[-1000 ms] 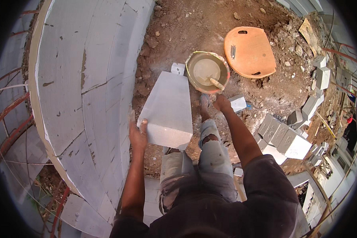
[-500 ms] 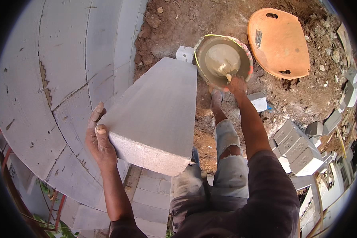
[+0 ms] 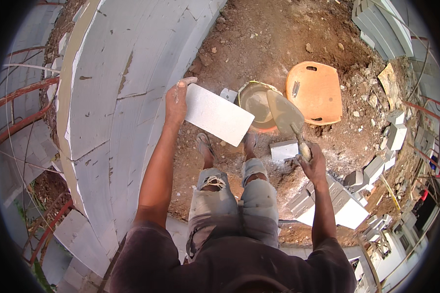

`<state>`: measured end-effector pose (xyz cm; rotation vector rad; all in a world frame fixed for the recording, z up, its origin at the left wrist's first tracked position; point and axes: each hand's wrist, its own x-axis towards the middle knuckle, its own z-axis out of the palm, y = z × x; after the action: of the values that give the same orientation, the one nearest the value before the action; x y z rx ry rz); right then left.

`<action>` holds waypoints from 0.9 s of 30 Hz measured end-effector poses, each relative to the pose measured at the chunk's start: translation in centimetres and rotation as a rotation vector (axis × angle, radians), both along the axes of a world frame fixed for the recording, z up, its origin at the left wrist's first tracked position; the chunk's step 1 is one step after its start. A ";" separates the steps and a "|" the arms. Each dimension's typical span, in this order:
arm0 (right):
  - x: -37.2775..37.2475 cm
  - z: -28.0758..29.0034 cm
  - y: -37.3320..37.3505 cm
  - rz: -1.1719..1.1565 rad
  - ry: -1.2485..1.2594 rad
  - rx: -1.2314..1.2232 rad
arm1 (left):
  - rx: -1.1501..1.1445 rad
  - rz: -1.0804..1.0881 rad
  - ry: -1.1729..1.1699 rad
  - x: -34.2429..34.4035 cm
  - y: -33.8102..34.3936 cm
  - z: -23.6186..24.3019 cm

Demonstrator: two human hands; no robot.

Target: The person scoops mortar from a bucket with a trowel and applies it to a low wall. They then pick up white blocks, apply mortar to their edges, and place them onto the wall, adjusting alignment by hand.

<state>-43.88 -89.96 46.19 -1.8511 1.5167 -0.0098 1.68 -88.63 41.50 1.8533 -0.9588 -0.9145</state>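
Note:
My left hand [image 3: 177,100] grips a pale rectangular block [image 3: 217,113] at its left end, raised beside the grey block wall. My right hand [image 3: 314,162] is closed on the handle of a trowel [image 3: 291,116], whose broad blade, coated in wet grey mortar, is over the right side of a bucket [image 3: 254,106] of mortar. Behind the held block sits a small white piece [image 3: 228,94]. A smaller block [image 3: 283,151] lies on the dirt just left of my right hand. My feet in sandals stand below the held block and bucket.
A long block wall [image 3: 100,146] with mortar along its outer edge runs up my left. An orange board [image 3: 314,92] with handle slots lies right of the bucket on rubble-strewn dirt [image 3: 252,36]. Stacked blocks [image 3: 330,202] stand at lower right; more blocks [image 3: 379,27] lean at upper right.
The block in my left hand has been lifted and turned, now showing its short white face higher up. My right hand has drawn the trowel up out of the bucket, loaded with mortar.

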 end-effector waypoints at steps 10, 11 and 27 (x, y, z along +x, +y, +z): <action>13.4 10.3 1.4 0.351 0.176 -0.280 | -0.149 0.054 0.362 1.4 -0.8 -1.4; 14.7 10.5 1.8 0.345 0.193 -0.285 | -0.157 0.061 0.359 1.5 -0.7 -1.3; 21.3 10.6 6.2 0.411 0.150 -0.366 | -0.307 0.210 0.590 3.5 0.5 -2.1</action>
<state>-22.60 -83.77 56.84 -2.4803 1.2635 0.0488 5.18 -88.15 39.43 1.2826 -0.4931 -1.0345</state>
